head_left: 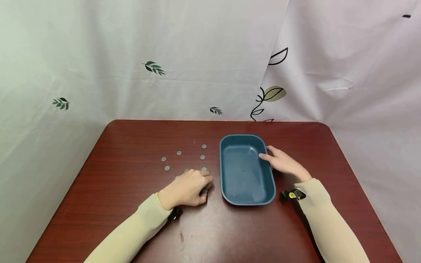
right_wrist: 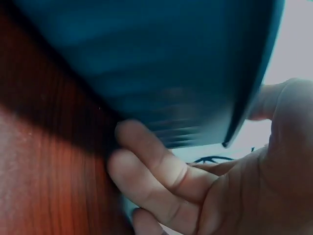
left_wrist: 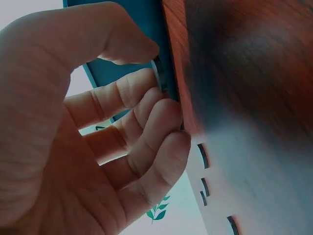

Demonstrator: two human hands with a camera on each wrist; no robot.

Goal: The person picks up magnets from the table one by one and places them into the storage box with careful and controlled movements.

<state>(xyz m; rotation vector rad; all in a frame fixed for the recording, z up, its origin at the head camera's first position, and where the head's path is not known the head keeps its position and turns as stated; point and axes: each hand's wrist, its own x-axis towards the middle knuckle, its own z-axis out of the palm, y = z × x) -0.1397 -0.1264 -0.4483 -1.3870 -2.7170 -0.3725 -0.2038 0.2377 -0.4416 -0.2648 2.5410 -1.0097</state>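
My left hand is low over the table, just left of a blue rectangular tray. In the left wrist view, its thumb and index finger pinch a thin coin held on edge, and the other fingers curl beside it. My right hand holds the tray by its right side, thumb over the rim and inside. The right wrist view shows the other fingers low against the tray's outer wall. Nothing lies in the tray. Several loose grey coins are scattered flat beyond and left of my left hand, some partly hidden by it.
The dark red wooden table has rounded far corners. Behind it and at both sides hangs a pale cloth with leaf prints. A small black wrist device sits at the right sleeve, beside the tray.
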